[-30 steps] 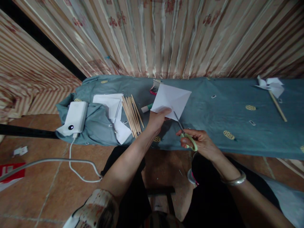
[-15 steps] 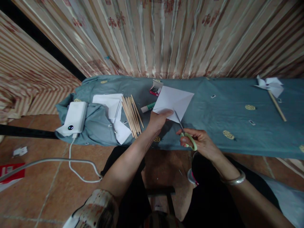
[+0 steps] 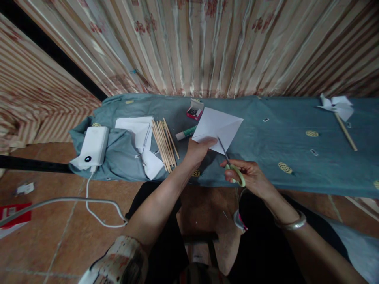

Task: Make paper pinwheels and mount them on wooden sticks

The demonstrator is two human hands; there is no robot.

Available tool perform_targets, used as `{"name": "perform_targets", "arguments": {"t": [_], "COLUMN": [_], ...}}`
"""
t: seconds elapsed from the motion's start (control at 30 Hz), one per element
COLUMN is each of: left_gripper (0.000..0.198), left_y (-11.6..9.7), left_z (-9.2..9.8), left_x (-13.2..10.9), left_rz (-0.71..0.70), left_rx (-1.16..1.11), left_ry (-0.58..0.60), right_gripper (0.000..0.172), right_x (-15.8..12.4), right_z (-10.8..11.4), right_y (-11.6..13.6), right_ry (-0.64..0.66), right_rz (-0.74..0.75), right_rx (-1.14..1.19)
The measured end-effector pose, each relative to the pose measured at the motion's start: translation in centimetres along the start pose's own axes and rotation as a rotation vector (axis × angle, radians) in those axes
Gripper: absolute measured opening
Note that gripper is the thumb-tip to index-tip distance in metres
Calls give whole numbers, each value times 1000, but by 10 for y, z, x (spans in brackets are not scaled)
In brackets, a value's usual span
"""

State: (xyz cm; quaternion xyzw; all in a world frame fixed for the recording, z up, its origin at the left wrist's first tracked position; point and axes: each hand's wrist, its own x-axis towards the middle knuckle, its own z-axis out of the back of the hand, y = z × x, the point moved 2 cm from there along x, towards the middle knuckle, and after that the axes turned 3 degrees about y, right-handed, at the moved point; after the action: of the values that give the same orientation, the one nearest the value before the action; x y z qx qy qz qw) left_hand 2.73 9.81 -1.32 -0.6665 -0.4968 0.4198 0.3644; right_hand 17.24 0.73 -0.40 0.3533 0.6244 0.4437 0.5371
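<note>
My left hand (image 3: 199, 151) pinches the lower left edge of a white square sheet of paper (image 3: 220, 124), its thumb lying on top. Faint crease lines cross the sheet. In my right hand (image 3: 247, 175) is a pair of scissors (image 3: 237, 175) with light green handles. The blades point up and left and lie at the paper's lower edge, reaching in toward its middle. Just behind the sheet stands a small open red box (image 3: 194, 112) with small dark items in it. A green and white glue stick (image 3: 186, 133) lies partly under the paper's left corner.
Several wooden sticks (image 3: 164, 146) lie left of my hands, beside white paper sheets (image 3: 137, 130). A white power bank (image 3: 94, 146) with a cable sits at the far left of the cloth-covered table (image 3: 260, 157). A paper pinwheel (image 3: 337, 106) on a stick lies far right. A curtain (image 3: 189, 51) hangs behind.
The paper and my left hand have shifted slightly to the right. My right hand with the scissors has hardly moved.
</note>
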Motion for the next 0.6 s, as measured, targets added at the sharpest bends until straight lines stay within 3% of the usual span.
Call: {"name": "perform_targets", "arguments": {"t": [0.6], "left_gripper": [29], "left_y": [4], "left_z": [1], "left_x": [0], "left_rz": [18], "left_rx": [5], "left_ry": [0], "right_gripper": [46], "right_x": [0], "right_z": [-3], "right_y": [4], "right_ry": [-52], "right_rz": [-31], "right_rx": [68]}}
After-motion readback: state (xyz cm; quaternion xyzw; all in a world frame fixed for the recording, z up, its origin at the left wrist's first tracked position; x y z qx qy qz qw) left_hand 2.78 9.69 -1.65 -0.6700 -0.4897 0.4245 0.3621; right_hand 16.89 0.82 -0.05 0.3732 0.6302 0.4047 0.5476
